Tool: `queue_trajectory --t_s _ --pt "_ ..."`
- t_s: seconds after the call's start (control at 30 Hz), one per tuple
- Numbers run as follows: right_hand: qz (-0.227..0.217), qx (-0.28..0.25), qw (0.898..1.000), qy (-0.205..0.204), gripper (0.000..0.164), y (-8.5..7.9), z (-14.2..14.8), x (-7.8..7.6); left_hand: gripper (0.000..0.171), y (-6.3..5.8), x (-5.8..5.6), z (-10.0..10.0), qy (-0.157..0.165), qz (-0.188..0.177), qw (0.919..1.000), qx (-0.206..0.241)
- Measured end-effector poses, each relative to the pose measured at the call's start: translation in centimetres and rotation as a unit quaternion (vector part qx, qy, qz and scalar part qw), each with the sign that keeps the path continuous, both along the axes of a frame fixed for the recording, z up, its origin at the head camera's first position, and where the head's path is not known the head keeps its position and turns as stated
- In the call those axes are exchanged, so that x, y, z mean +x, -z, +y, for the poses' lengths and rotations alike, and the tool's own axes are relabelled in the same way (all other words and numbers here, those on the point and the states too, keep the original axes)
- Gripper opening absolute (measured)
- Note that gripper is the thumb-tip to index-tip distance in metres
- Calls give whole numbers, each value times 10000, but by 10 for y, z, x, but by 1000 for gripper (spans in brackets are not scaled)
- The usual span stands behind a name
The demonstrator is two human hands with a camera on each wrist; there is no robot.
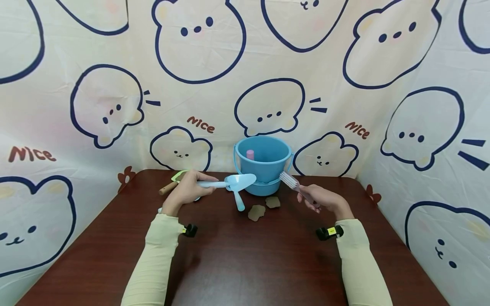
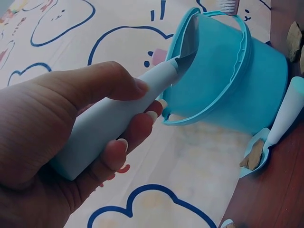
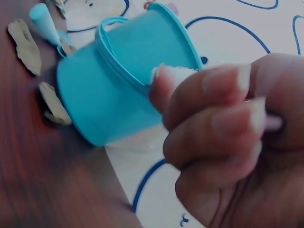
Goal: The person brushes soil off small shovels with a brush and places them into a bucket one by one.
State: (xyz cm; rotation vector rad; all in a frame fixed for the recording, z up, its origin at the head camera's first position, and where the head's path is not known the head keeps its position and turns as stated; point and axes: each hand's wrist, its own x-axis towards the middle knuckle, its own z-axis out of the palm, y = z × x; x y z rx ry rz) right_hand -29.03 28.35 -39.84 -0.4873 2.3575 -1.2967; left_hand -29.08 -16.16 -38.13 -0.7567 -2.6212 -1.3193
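Note:
My left hand (image 1: 187,187) grips the pale blue handle of a small trowel (image 1: 243,182), its thumb along the top in the left wrist view. The trowel's blade points right and overlaps the front of a blue bucket (image 1: 264,171). A brush (image 1: 289,180) with white bristles and a pinkish handle is held in my right hand (image 1: 323,197), fingers curled round the handle. Its bristles are at the bucket's right side. Inside the bucket a pink cylindrical end (image 1: 250,154) shows; the rest is hidden.
Two flat brown pieces (image 1: 256,212) lie on the dark wooden table before the bucket. Beside it rests a light blue scoop (image 2: 280,114) with a brown piece (image 2: 254,154) in its bowl. Behind my left hand are a wooden handle (image 1: 167,188) and something green (image 1: 178,175). Printed cloth (image 1: 214,102) encloses the table.

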Motion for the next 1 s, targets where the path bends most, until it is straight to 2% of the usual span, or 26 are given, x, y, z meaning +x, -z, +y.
queue_trajectory --t_s 0.3,0.57,0.7,1.0 --pt "230 824 9957 343 48 -6 19 5 26 3 -3 13 248 41 9997 78" --pt "116 1537 9836 935 50 0 20 4 25 5 -3 25 324 592 9976 169" --pt "127 1609 9809 1089 50 3 19 1 25 7 -3 33 237 799 9962 264" --pt "154 1900 9745 1186 48 8 19 -1 26 3 -2 47 225 880 9948 450"
